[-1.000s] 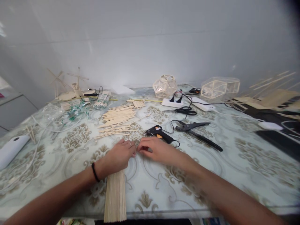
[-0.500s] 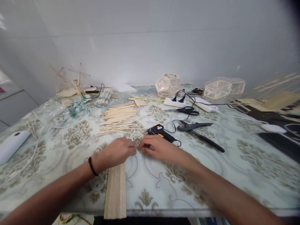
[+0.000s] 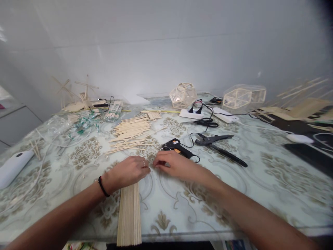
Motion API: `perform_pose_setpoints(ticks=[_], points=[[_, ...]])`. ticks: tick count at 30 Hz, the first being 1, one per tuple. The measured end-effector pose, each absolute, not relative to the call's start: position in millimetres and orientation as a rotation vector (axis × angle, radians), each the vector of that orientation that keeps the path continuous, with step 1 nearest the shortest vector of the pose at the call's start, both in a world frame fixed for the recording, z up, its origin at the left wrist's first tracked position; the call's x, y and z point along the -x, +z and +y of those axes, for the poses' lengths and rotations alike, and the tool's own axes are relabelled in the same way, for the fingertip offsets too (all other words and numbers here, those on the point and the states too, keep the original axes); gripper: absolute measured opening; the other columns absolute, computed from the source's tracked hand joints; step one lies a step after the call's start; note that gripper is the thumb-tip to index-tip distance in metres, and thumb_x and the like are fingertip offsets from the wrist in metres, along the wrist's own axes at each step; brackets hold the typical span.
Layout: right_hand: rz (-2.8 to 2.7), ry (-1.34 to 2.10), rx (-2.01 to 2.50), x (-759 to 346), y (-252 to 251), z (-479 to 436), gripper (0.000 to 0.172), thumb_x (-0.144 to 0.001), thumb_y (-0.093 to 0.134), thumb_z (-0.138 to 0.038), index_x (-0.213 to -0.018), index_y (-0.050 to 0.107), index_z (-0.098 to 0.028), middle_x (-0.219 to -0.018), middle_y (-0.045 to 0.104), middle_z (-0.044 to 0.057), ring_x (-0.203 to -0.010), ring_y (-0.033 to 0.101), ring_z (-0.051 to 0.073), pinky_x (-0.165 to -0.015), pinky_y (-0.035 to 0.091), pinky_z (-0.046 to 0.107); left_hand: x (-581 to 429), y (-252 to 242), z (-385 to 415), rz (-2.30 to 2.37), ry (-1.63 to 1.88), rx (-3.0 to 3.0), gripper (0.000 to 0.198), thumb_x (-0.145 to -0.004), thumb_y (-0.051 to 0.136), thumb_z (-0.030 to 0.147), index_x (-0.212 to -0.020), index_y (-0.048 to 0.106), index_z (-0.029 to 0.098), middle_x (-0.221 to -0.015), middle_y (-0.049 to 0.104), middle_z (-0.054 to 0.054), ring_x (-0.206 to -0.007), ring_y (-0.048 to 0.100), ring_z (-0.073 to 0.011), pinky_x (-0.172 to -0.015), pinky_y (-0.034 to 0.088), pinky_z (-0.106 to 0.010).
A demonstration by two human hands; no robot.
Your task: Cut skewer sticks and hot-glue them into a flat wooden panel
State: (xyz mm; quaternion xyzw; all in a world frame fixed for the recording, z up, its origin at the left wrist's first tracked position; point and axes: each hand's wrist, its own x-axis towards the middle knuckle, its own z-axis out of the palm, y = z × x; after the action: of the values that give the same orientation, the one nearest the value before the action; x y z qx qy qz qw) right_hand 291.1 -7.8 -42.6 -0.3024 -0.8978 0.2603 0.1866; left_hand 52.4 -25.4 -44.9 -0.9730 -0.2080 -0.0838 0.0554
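My left hand (image 3: pixel 132 170), with a ring and a dark wristband, is closed over the far end of a flat row of thin wooden sticks (image 3: pixel 130 215). Those sticks lie side by side, their near ends reaching past the table edge. My right hand (image 3: pixel 170 163) faces it a short gap away, thumb and fingertips pinched together. Whatever either hand holds is hidden or too small to name. Just beyond my right hand lies a black glue gun (image 3: pixel 178 147). Past my left hand is a pile of loose wooden sticks (image 3: pixel 132 128).
Right of the glue gun lie black-handled cutters (image 3: pixel 221 149) and scissors (image 3: pixel 205 122). A white power strip (image 3: pixel 191 114) with cables stands behind. Two stick-frame models (image 3: pixel 183 95) sit near the wall. Plastic bags (image 3: pixel 83 123) and a white device (image 3: pixel 17 166) are at left.
The view has shifted slightly. Both hands stay almost in the same place, fingertips facing each other; nothing is visibly taken up or let go.
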Motion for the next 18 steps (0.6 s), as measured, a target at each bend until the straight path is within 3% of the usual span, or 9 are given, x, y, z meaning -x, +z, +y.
perform_pose_setpoints(ticks=[5, 11, 18], points=[[-2.515, 0.732, 0.851, -292.3, -42.8, -7.5, 0.018, -0.092, 0.061, -0.008, -0.095, 0.076, -0.018, -0.096, 0.075, 0.006, -0.089, 0.069, 0.019, -0.082, 0.051, 0.030, -47.5, -47.7, -18.6, -0.827, -0.273, 3.035, 0.034, -0.109, 0.045, 0.020, -0.090, 0.073, 0.016, -0.092, 0.073, -0.006, -0.083, 0.067, -0.0175, -0.076, 0.051, -0.028], [-2.532, 0.730, 0.825, -294.2, -43.1, -6.6, 0.017, -0.093, 0.062, -0.009, -0.097, 0.077, -0.017, -0.096, 0.076, 0.007, -0.089, 0.070, 0.020, -0.082, 0.051, 0.031, -40.0, -48.8, -12.4, -0.870, -0.473, 3.261, 0.029, -0.108, 0.051, 0.027, -0.099, 0.077, 0.018, -0.102, 0.076, -0.007, -0.091, 0.071, -0.0166, -0.084, 0.053, -0.026], [-2.546, 0.696, 0.810, -291.7, -45.7, -6.1, 0.017, -0.091, 0.063, -0.007, -0.094, 0.076, -0.017, -0.092, 0.075, 0.006, -0.086, 0.069, 0.019, -0.079, 0.051, 0.029, -48.3, -49.4, -19.1, -0.813, -0.334, 3.139, 0.028, -0.108, 0.050, 0.024, -0.092, 0.073, 0.018, -0.095, 0.073, -0.005, -0.089, 0.068, -0.0176, -0.083, 0.051, -0.029]])
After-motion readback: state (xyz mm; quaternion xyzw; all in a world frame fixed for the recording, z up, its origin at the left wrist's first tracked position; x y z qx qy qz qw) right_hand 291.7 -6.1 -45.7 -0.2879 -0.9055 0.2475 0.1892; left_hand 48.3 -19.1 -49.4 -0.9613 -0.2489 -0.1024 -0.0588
